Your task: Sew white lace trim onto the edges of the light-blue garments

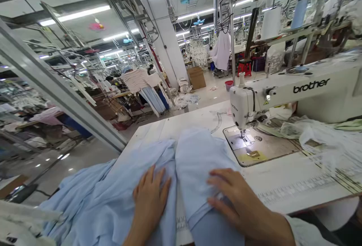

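Note:
My left hand (pixel 151 195) lies on a heap of light blue fabric (pixel 113 200), its fingers spread and nothing gripped. That heap spills over the table's left edge. A second light blue piece (pixel 198 155), folded over on itself, lies to the right, with a narrow gap of tabletop between the two. Over its right side rests my right hand (pixel 237 200), slightly blurred, fingers apart and touching the cloth. The sewing machine (pixel 283 87) stands to the right; its lit needle area is beyond my right hand, with no blue cloth under the needle.
The white sewing table (pixel 283 185) has ruler marks along its front edge. Sheer white scraps (pixel 322 136) lie beside the machine. A slanted metal post (pixel 65 84) rises at the left. Thread cones (pixel 271 23) stand above the machine. Another table with stacked garments (pixel 138 82) is farther back.

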Tool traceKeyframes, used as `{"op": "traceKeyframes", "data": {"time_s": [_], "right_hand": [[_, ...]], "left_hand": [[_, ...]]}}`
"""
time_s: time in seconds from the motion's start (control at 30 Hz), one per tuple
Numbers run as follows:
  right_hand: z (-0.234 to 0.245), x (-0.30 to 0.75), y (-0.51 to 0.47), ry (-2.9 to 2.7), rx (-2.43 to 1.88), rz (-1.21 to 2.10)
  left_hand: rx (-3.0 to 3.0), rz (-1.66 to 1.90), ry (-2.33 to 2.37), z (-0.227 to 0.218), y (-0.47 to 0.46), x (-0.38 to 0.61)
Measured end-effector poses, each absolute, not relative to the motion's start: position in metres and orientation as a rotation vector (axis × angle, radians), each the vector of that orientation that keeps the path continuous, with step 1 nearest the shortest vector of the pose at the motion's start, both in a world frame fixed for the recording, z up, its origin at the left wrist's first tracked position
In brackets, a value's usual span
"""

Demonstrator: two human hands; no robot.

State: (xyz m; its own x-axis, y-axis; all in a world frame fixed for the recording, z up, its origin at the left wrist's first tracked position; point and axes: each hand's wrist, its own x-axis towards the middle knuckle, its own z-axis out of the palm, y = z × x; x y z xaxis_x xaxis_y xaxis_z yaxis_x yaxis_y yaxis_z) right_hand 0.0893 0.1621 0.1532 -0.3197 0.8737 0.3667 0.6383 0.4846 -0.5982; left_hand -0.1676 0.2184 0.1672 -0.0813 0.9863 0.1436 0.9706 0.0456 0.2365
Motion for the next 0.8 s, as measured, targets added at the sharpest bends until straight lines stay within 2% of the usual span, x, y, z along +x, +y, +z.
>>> {"op": "traceKeyframes", "data": {"time_s": [0.17, 0.6, 0.8], "right_hand": [[0.134, 0.115, 0.187, -1.854, -1.472, 0.462], [0.122, 0.135, 0.187, -1.769, -1.425, 0.607], [0.103, 0.149, 0.175, -1.632, -1.360, 0.412]], "left_hand": [[1.992, 0.569, 2.019, 0.170, 0.208, -0.127], [1.300, 0.825, 1.544, 0.157, 0.238, -0.080], [1.125, 0.969, 1.409, 0.189, 0.259, -0.069]]}}
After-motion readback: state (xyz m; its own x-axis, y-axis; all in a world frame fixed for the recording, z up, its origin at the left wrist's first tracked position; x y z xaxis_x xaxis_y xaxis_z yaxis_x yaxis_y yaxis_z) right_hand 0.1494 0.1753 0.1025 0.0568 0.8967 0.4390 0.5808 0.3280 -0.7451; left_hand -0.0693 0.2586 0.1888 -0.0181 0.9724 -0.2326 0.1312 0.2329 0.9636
